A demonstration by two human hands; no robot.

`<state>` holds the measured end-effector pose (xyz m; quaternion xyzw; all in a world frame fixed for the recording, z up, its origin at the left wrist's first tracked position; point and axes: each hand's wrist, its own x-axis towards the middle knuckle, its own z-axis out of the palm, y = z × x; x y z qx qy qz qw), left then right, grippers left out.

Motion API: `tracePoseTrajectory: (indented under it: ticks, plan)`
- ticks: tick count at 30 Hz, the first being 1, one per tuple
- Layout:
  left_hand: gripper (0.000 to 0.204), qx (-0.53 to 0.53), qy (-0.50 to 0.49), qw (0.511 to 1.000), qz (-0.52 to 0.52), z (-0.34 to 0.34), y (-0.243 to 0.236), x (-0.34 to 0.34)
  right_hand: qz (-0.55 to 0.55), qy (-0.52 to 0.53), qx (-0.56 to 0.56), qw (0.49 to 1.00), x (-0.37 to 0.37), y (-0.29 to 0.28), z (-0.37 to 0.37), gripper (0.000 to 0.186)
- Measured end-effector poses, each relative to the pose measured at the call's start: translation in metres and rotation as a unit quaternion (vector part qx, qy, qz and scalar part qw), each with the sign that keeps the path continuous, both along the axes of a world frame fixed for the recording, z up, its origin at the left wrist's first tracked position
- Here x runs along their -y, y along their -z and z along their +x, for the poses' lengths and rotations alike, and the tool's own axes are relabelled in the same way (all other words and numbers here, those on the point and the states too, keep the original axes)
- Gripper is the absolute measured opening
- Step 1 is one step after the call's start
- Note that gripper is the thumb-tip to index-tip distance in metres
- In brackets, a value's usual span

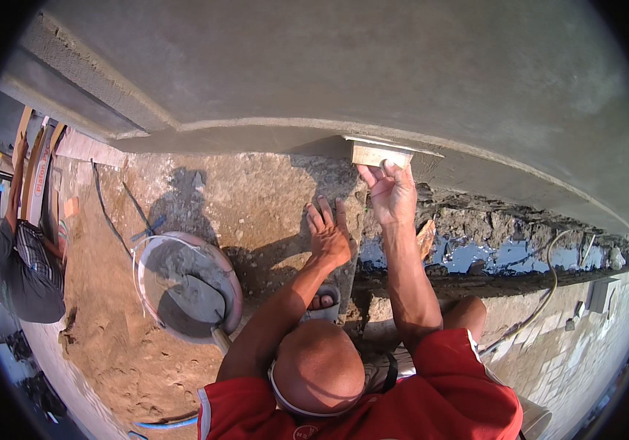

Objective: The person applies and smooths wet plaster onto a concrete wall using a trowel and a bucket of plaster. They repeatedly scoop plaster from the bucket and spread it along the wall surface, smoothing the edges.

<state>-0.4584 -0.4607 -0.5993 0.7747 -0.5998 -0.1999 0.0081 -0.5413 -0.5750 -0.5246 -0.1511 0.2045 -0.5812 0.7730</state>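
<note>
My right hand [391,194] grips a plastering float [379,155] by its light wooden back, the fingers bent round its lower edge. The float's thin blade edge lies against the low, grey plastered band at the foot of the wall [417,73]. My left hand [328,238] is held out over the ground with its fingers spread, and nothing is in it. To its left stands a bucket [235,282] of wet grey mortar [182,264]. A trowel [201,297] rests in the mortar, its handle leaning over the rim near my left forearm.
Right of my right forearm runs a ditch with dark water [476,253], beside a paved strip [564,334] and a thin hose [549,286]. Another person [28,271] is at the far left near upright boards [36,176]. Rough dirt ground [109,330] surrounds the bucket.
</note>
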Motion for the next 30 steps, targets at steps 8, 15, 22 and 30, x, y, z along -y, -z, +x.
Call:
tracePoseTrajectory:
  ticks: [8, 15, 22, 30]
  plan:
    - [0.102, 0.010, -0.002, 1.000, -0.004, 0.002, 0.005, -0.005, -0.069, 0.034, -0.010, 0.997, -0.015, -0.025, -0.030, 0.039]
    - [0.098, -0.014, -0.017, 1.000, 0.000, -0.001, -0.011, 0.001, 0.044, -0.041, 0.007, 0.998, -0.026, 0.078, -0.005, 0.030]
    - [0.096, -0.018, -0.024, 1.000, -0.005, 0.000, -0.013, 0.001, 0.080, -0.034, 0.002, 0.996, -0.009, 0.094, 0.026, 0.029]
    - [0.100, 0.020, -0.010, 1.000, -0.019, -0.001, 0.005, -0.002, 0.023, -0.029, 0.006, 0.999, -0.005, 0.054, 0.028, 0.032]
